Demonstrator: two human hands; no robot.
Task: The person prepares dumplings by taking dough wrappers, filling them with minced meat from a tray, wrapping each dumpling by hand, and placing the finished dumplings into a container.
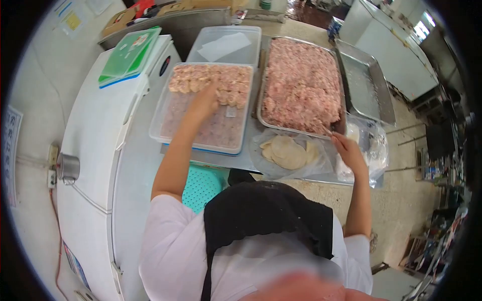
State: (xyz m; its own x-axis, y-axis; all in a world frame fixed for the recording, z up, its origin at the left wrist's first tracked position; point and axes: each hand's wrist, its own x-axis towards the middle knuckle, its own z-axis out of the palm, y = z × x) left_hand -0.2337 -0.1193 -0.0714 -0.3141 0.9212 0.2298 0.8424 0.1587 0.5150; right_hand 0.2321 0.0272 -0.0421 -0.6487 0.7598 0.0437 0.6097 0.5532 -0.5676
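My left hand (204,102) is over the clear plastic tray (159,123), at the front edge of rows of small meat-filled dumplings (233,78). Its fingers are smeared, so I cannot tell whether they grip one. My right hand (350,153) is closed around the handle of a thin metal utensil (327,131), whose tip is at the near right corner of the ground meat (304,75). That pinkish meat fills a deep metal pan (260,108). Between my hands, pale round dough wrappers (285,152) lie on a clear plastic bag.
An empty-looking metal pan (364,83) stands right of the meat. White bundles in plastic bags (376,150) lie at the table's right end. Behind the tray is another plastic container with white paper (226,46). Green lids (128,55) rest on the white freezer (95,135) at left.
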